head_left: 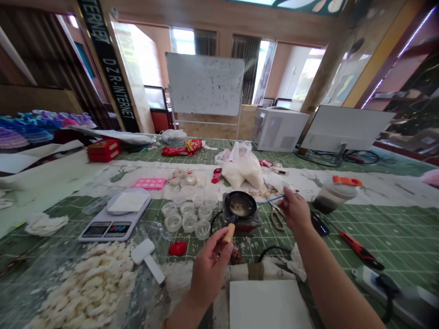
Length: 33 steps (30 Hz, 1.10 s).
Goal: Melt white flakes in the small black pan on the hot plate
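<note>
Small black pan (240, 205) sits on the burner (244, 222); left hand (209, 269) pinches its wooden handle (229, 233) at six o'clock, best kept level, while right hand (295, 211) grips a blue stick (270, 199) at three o'clock.

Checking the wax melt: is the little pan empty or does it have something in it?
Not empty. The pan sits level on the small stove, with a pale, shallow layer covering its bottom.

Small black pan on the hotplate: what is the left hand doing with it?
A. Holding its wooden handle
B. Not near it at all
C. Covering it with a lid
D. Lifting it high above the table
A. The left hand has its fingers closed on the wooden handle of the small black pan, which sits on the hotplate, uncovered.
</note>
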Available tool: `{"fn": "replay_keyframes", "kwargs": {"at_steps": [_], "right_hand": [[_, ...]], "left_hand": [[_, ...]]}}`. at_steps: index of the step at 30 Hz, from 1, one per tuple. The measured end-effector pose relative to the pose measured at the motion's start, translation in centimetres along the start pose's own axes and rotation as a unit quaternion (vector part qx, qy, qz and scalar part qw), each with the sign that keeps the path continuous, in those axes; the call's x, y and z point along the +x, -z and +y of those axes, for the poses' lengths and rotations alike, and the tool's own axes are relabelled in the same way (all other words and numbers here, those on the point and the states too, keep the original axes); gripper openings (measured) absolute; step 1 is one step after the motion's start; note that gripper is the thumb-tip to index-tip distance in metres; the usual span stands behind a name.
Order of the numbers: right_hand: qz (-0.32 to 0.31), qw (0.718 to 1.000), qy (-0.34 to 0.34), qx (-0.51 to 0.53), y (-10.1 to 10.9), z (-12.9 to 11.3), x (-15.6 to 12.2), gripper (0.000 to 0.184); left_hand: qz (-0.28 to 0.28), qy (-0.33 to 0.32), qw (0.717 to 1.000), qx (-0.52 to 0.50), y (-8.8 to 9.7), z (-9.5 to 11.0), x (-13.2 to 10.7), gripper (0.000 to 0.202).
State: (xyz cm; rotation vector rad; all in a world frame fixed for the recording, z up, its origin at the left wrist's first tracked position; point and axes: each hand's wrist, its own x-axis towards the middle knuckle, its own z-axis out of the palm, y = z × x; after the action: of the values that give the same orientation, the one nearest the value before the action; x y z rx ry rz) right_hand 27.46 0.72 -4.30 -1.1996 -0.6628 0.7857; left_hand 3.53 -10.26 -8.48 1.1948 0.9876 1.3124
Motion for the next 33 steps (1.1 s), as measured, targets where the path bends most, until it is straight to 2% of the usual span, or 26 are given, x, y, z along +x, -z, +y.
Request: {"fn": "replay_keyframes", "kwargs": {"at_steps": [2, 4, 6, 9, 11, 13, 16, 18, 23, 27, 33], "right_hand": [[-0.036, 0.999, -0.015, -0.009, -1.2, 0.8, -1.1, 0.033], [-0.039, 0.999, -0.022, -0.017, -1.5, 1.4, -1.4, 0.032], [-0.002, 1.000, -0.015, -0.014, -0.7, 1.2, -0.9, 0.032], [0.071, 0.997, 0.013, 0.018, 1.6, -0.3, -0.1, 0.031], [0.091, 0.994, 0.031, 0.054, 2.8, -1.4, -0.6, 0.031], [0.072, 0.994, 0.033, 0.078, 3.4, -2.0, -2.3, 0.033], [0.013, 0.995, -0.009, 0.098, 3.6, -1.9, -5.6, 0.029], [-0.015, 0.994, -0.033, 0.101, 3.6, -1.4, -7.5, 0.026], [-0.035, 0.993, -0.057, 0.094, 3.8, 0.0, -9.1, 0.026], [-0.050, 0.993, -0.069, 0.076, 4.2, 0.9, -8.5, 0.029], [-0.029, 0.993, -0.076, 0.090, 5.1, 1.2, -7.4, 0.031]], "left_hand": [[-0.001, 0.004, 1.000, -0.019, -0.1, 0.2, -0.1, 0.039], [0.000, 0.010, 0.999, -0.041, -0.2, 0.5, -0.1, 0.037], [0.003, 0.017, 0.998, -0.060, -0.3, 0.8, -0.2, 0.036], [0.010, 0.031, 0.995, -0.091, -0.4, 1.2, -0.2, 0.036], [0.024, 0.061, 0.988, -0.143, -0.5, 1.6, -0.3, 0.039], [0.037, 0.121, 0.966, -0.227, -0.6, 2.2, -0.2, 0.040], [0.031, 0.260, 0.904, -0.338, -0.6, 3.4, 0.4, 0.031], [0.006, 0.333, 0.869, -0.366, -0.6, 4.3, 0.9, 0.031], [-0.050, 0.402, 0.844, -0.350, -1.1, 5.3, 2.6, 0.034], [-0.103, 0.437, 0.829, -0.332, -1.3, 4.9, 3.7, 0.034], [-0.131, 0.461, 0.830, -0.286, -1.9, 4.6, 4.5, 0.035]]}}
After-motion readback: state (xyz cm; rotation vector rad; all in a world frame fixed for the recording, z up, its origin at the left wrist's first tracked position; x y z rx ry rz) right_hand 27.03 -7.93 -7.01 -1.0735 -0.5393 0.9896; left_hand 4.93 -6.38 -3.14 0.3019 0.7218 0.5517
